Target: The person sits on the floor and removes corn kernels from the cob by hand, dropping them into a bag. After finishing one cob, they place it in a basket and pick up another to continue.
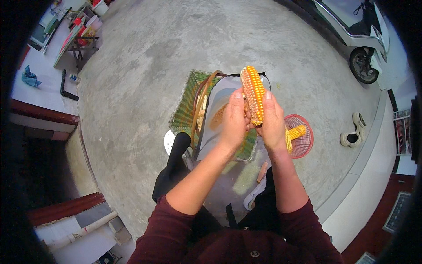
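Between my two hands is an ear of corn (254, 95), tilted upright, with yellow kernels along one side and bare cob on the other. My left hand (235, 118) grips it from the left and my right hand (273, 122) from the right, both thumbs pointing up along it. Below the hands, a grey bag or cloth (206, 140) with loose kernels (218, 118) lies over a green and yellow woven basket (186, 99). Pale cobs show under the basket's brown handle (197, 102). Right of my right hand, a red plastic mesh basket (308, 145) holds yellow ears of corn (296, 132).
Grey concrete floor (132, 115) surrounds the baskets. A pair of light clogs (351, 138) lies at the right, near a raised ledge (356, 165). A scooter (364, 62) stands at the upper right. A small folding table (67, 46) with containers is at the upper left.
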Available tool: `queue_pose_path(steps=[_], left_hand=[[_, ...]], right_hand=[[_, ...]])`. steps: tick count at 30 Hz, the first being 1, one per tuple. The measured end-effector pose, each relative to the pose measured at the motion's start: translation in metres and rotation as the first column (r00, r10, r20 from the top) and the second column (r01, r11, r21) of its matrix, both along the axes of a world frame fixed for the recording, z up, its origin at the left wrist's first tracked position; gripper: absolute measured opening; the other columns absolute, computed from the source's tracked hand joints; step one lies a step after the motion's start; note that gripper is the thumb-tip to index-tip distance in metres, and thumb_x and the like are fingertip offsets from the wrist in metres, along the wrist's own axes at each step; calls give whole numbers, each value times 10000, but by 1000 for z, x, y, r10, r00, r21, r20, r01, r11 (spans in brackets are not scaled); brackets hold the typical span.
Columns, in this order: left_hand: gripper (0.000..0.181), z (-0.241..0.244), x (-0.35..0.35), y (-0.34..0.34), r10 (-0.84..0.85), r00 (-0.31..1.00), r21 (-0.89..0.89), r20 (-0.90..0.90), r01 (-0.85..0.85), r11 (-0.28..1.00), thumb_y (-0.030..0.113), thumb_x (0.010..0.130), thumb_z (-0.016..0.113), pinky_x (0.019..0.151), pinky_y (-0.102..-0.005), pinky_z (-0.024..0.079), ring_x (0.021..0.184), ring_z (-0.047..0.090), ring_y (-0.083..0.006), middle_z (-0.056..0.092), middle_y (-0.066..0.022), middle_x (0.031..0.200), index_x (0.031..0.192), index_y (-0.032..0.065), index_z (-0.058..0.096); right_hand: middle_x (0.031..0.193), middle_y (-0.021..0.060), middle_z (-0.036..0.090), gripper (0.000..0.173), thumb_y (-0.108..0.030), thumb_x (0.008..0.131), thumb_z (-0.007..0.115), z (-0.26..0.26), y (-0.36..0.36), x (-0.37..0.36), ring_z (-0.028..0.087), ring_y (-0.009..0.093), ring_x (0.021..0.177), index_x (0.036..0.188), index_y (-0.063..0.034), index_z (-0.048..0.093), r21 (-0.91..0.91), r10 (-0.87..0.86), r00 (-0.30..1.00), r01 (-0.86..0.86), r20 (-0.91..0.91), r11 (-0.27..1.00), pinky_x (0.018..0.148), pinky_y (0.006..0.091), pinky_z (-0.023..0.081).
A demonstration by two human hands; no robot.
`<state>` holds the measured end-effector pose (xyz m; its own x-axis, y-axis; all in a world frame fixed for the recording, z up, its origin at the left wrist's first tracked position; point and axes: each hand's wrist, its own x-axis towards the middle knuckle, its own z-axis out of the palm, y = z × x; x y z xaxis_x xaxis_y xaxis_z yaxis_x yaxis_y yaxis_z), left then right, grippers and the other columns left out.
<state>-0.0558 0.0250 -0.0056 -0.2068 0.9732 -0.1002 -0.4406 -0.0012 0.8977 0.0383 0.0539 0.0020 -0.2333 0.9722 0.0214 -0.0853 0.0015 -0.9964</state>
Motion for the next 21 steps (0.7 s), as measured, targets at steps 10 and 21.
queue_pose_path(steps=[10, 21], left_hand=[[537, -5, -27, 12, -122, 658, 27, 743, 152, 988, 393, 963, 239, 690, -312, 456, 763, 533, -181, 570, -127, 941, 1155, -53, 466], [614, 12, -37, 13, -141, 683, 88, 717, 113, 990, 417, 966, 221, 1036, -398, 332, 1220, 417, -318, 434, -226, 1309, 1221, -94, 446]], right_hand=[[544, 34, 488, 458, -458, 955, 317, 18, 2, 13, 274, 43, 328, 992, -56, 534, -351, 33, 967, -123, -252, 928, 308, 193, 212], [540, 35, 505, 440, -466, 951, 332, 20, 6, 21, 311, 51, 327, 924, -78, 539, -361, 14, 954, -127, -300, 924, 312, 194, 230]])
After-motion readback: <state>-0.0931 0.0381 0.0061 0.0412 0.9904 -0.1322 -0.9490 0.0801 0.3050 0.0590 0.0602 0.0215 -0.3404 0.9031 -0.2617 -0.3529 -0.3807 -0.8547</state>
